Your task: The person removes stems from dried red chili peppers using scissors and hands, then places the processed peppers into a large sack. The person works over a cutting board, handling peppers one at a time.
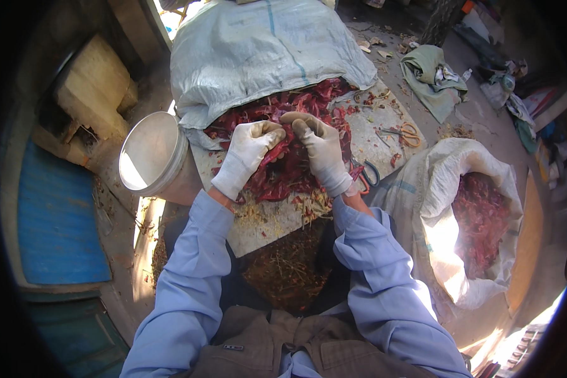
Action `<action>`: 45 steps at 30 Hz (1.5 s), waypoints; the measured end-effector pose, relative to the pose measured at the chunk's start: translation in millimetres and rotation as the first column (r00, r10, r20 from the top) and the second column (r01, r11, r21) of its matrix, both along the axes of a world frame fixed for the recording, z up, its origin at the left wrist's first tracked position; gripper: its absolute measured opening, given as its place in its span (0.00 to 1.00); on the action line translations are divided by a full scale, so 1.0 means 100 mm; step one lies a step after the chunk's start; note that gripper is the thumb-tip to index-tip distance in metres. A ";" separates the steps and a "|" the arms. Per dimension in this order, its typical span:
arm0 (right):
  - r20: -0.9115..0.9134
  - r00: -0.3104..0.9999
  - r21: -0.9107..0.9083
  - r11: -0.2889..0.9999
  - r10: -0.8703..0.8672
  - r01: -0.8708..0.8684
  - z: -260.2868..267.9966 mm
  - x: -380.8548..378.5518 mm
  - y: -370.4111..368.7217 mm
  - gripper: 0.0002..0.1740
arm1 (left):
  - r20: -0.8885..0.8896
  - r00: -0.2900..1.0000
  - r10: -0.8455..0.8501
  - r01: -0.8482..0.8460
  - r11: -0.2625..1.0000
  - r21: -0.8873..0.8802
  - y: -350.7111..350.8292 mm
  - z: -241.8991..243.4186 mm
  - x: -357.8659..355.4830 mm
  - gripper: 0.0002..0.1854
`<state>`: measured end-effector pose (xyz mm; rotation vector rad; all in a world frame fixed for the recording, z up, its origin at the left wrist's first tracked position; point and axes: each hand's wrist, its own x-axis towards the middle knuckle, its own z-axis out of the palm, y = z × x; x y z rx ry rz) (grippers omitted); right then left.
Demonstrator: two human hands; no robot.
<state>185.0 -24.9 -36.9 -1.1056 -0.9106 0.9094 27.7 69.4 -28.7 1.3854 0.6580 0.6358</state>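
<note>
My left hand (255,144), in a white work glove with soiled fingertips, pinches a dried red chili pepper (278,150) between thumb and fingers. Close beside it, my right hand (319,149) wears a matching glove. Its thumb and fingers are curled near the top of that pepper, and whether they grip anything is hidden. Beneath both hands spreads a heap of dried red chili peppers (283,182). It spills from the mouth of a large white woven sack (260,52) lying on a pale board (250,234).
Scissors with orange handles (410,134) and dark-handled scissors (371,174) lie right of the heap. An open white sack (437,212) holds red peppers at right. A white plastic bucket (153,153) stands at left. Green cloth (427,78) lies on the floor. Plant debris lies below the board.
</note>
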 end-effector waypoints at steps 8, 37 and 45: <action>-0.055 0.991 0.005 0.992 -0.123 0.124 -0.01 0.08 0.06 0.19 | -0.114 0.992 -0.052 0.039 0.993 -0.113 0.00 0.08 0.04 0.20; 0.250 0.938 0.085 0.970 -0.241 0.227 0.08 -0.09 0.12 0.10 | -0.183 0.952 0.244 -0.001 0.603 0.798 -0.13 0.06 0.11 0.15; -0.134 0.989 -0.103 0.994 -0.057 0.043 0.13 -0.02 0.03 0.20 | -0.077 0.995 0.067 0.005 0.719 0.695 -0.17 0.08 0.09 0.11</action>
